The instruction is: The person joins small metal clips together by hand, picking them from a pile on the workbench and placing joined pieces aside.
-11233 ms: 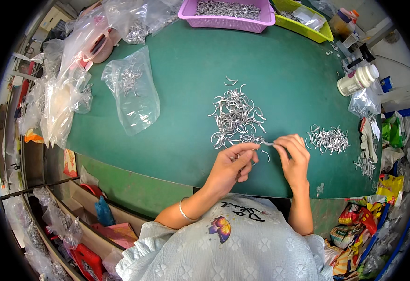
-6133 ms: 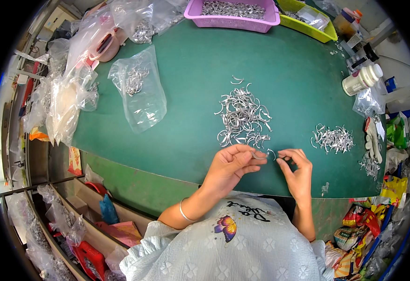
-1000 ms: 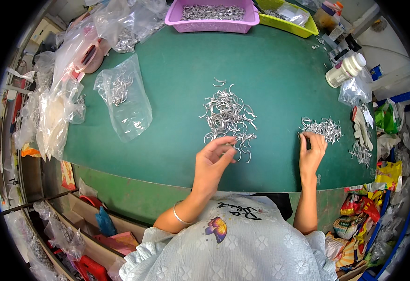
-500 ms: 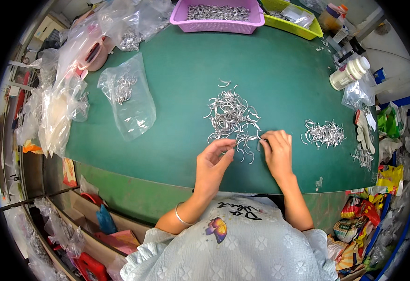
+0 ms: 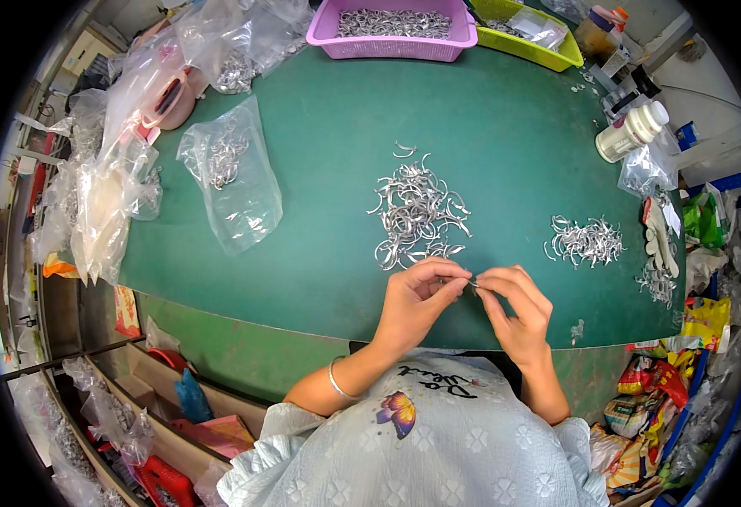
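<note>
A thin curved metal piece (image 5: 473,284) spans the fingertips of both my hands near the front of the green table. My left hand (image 5: 425,304) pinches its left end between thumb and fingers. At its right end, the thumb and forefinger of my right hand (image 5: 518,313) close on it. Only a sliver of the piece shows. Just beyond my hands lies a loose pile of silver curved metal pieces (image 5: 419,207). A smaller heap of similar pieces (image 5: 587,242) sits to the right, apart from my right hand.
A clear plastic bag (image 5: 242,198) holding some pieces lies left on the green table (image 5: 328,127). Purple (image 5: 394,50) and yellow-green baskets (image 5: 533,54) stand at the back. A white bottle (image 5: 632,133) is far right. Plastic bags (image 5: 100,203) crowd the left edge.
Both hands have drawn back from the pile toward me and come together, a metal piece now between their fingertips. Loose pieces at the pile's near edge are gone or hidden.
</note>
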`<state>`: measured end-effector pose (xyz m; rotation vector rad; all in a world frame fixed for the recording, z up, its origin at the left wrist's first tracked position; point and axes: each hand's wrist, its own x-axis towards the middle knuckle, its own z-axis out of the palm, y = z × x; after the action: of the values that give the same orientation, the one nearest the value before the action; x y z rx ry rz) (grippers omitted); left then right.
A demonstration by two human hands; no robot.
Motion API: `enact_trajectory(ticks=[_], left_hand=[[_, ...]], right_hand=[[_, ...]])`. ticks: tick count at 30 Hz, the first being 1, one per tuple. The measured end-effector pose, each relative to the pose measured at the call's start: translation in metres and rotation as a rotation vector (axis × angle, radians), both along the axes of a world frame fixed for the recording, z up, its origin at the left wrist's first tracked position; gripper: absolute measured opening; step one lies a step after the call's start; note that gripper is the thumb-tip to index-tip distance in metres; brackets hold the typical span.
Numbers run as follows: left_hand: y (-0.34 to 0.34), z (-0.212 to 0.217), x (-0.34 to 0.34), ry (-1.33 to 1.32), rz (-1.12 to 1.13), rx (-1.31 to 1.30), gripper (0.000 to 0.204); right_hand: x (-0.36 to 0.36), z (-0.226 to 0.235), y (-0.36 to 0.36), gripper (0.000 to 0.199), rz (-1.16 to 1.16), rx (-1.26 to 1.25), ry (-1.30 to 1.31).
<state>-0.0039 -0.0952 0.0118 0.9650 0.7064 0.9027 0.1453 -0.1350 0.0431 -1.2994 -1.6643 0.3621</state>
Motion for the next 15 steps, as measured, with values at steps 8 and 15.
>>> enact_trajectory(ticks=[8,15], left_hand=[[0.001,0.002,0.004,0.229,0.079,0.233,0.024],[-0.002,-0.002,0.001,0.101,0.018,-0.013,0.019]], right_hand=[[0.0,-0.012,-0.002,0.015,-0.071,-0.141,0.257],[0.0,-0.016,-0.005,0.014,-0.037,-0.263,0.518]])
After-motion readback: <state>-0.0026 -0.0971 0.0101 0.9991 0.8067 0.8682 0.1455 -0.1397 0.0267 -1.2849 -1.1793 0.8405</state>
